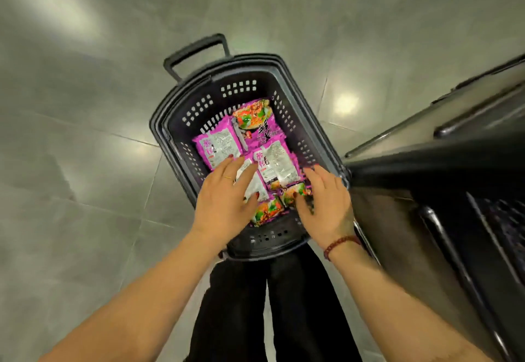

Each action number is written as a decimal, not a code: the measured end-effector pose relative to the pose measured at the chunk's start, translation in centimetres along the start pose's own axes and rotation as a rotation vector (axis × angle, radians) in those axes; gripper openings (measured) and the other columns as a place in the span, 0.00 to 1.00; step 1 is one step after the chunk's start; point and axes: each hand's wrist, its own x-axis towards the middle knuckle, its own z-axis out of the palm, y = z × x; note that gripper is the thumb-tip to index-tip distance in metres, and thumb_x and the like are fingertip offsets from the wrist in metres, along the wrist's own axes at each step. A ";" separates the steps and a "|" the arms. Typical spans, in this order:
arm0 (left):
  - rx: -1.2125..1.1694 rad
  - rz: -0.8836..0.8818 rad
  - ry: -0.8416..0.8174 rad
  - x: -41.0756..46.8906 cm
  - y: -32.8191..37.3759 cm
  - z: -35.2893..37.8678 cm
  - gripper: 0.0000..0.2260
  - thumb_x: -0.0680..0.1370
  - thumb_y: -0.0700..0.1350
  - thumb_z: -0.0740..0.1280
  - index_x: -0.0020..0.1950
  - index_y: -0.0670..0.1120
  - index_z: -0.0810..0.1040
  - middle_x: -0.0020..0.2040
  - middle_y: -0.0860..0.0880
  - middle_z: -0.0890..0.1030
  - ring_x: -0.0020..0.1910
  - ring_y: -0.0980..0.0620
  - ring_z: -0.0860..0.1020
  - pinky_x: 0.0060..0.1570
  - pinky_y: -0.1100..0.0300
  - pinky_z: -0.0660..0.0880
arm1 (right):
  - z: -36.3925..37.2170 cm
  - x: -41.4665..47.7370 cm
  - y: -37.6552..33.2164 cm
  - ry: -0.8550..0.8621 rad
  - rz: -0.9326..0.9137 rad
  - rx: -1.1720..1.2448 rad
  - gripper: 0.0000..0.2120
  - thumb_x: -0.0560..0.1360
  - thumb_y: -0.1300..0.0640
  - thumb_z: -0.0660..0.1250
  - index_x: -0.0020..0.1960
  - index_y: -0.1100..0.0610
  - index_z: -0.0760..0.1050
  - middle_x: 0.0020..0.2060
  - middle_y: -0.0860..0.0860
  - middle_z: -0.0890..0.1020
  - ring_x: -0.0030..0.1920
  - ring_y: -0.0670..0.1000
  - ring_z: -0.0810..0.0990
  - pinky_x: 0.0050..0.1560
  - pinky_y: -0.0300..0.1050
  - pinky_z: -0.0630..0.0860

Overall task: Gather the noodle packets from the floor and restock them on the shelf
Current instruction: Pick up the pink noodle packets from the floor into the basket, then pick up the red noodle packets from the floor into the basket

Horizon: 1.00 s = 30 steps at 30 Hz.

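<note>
- The noodle packets [272,160] are all inside the black basket [159,126]. They are purple and lie flat, some with the picture side up and some with the white side up.
- The basket stands on the grey floor [85,106], just beside the dark shelf [426,163] on the person's right. That spot is handy, because the packets only have a short way to go.
- The basket's pull handle [196,52] sticks up at the far end, away from the person, so it does not block the hands.
- The left hand [224,194] lies on a white-sided packet [250,182]. Its fingers are straight and its thumb rests on top, so it is touching the packet but has not grabbed it.
- The right hand [326,200] is at the side of the basket near the shelf. Its fingers are spread and look straight, and it touches a picture-side packet [292,191]. The thumb is blurry, but the hand does not seem to hold anything.
- Both hands come from each side of the pile, likely to scoop up a few packets at once.
- No packet shows on the floor here, so the picking up looks done and the shelf part comes next.
- The wrappers look shiny and slippery, so a loose stack could slide apart when it is lifted
</note>
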 end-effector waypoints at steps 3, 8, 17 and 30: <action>0.022 0.123 -0.027 -2.7 2.9 -5.8 0.24 0.75 0.54 0.61 0.69 0.46 0.75 0.67 0.41 0.76 0.66 0.37 0.72 0.60 0.43 0.74 | -5.6 -5.1 -1.8 0.061 0.080 0.025 0.22 0.72 0.52 0.67 0.64 0.58 0.75 0.62 0.57 0.77 0.61 0.60 0.75 0.61 0.56 0.74; 0.018 0.434 -0.006 -6.5 10.0 -12.3 0.23 0.74 0.54 0.64 0.67 0.46 0.76 0.65 0.42 0.76 0.64 0.39 0.73 0.59 0.45 0.73 | -12.5 -14.2 -4.3 0.133 0.272 0.003 0.23 0.75 0.47 0.65 0.67 0.54 0.72 0.66 0.54 0.75 0.65 0.57 0.72 0.64 0.52 0.69; 0.032 0.955 -0.166 -12.2 24.3 -12.9 0.24 0.73 0.55 0.63 0.64 0.44 0.78 0.61 0.42 0.77 0.59 0.40 0.75 0.55 0.48 0.77 | -17.1 -32.2 -4.4 0.501 0.676 0.064 0.23 0.73 0.44 0.61 0.63 0.54 0.75 0.61 0.52 0.79 0.60 0.55 0.77 0.58 0.52 0.76; 0.188 1.559 -0.389 -35.0 46.1 -0.1 0.25 0.73 0.58 0.59 0.63 0.44 0.78 0.60 0.42 0.78 0.57 0.40 0.77 0.53 0.48 0.78 | -14.0 -69.7 -0.4 0.851 1.390 0.100 0.23 0.72 0.43 0.62 0.63 0.54 0.76 0.60 0.52 0.79 0.57 0.56 0.78 0.54 0.54 0.78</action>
